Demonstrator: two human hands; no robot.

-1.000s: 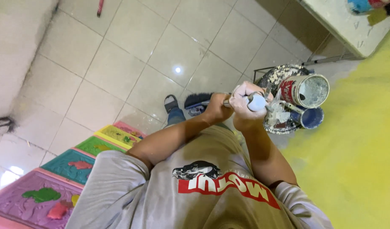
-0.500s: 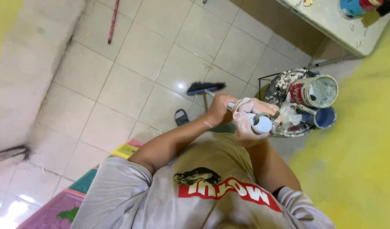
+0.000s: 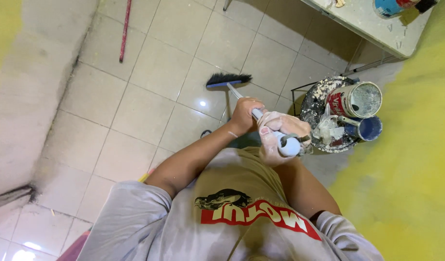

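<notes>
Two hands, left (image 3: 243, 115) and right (image 3: 279, 131), clasp a broom (image 3: 242, 94): pale handle, blue head, black bristles on tiles.

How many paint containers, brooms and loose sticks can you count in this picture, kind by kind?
Paint containers: 3 (white can, blue cup, blue tub on table)
Brooms: 1, held by left hand and right hand
Red sticks: 1
Total: 5

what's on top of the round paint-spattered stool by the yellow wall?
On the stool a white paint can lies tipped, open mouth up, beside a blue cup and crumpled plastic. Can contents look whitish. The stool's near edge is covered by the right hand holding the broom handle.
</notes>
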